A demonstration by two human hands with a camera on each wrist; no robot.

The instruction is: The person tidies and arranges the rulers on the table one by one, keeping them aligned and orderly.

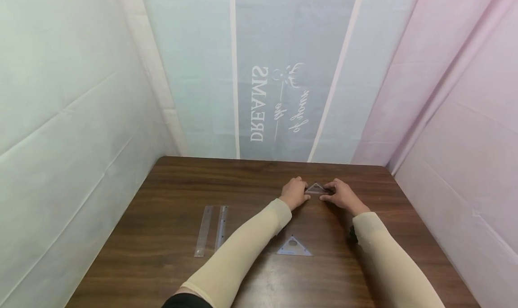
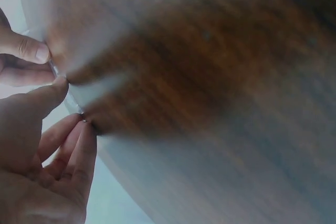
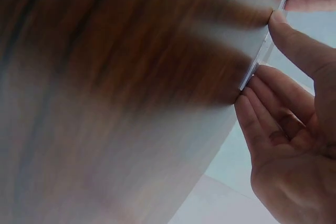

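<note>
Small clear triangle set square (image 1: 317, 189), just above centre of the head view, is pinched from both sides: left hand (image 1: 295, 193) on its left corner, right hand (image 1: 342, 195) on its right, fingertips (image 2: 59, 83) curled onto the edge. Looks like mid-pickup or positioning; next move prob. needs an even lift, since thin plastic slips. It's see-through with a cut-out. Second triangle (image 1: 294, 247) sits lower centre, two rulers (image 1: 212, 229) lower left on the wood table (image 1: 162, 236).
</note>
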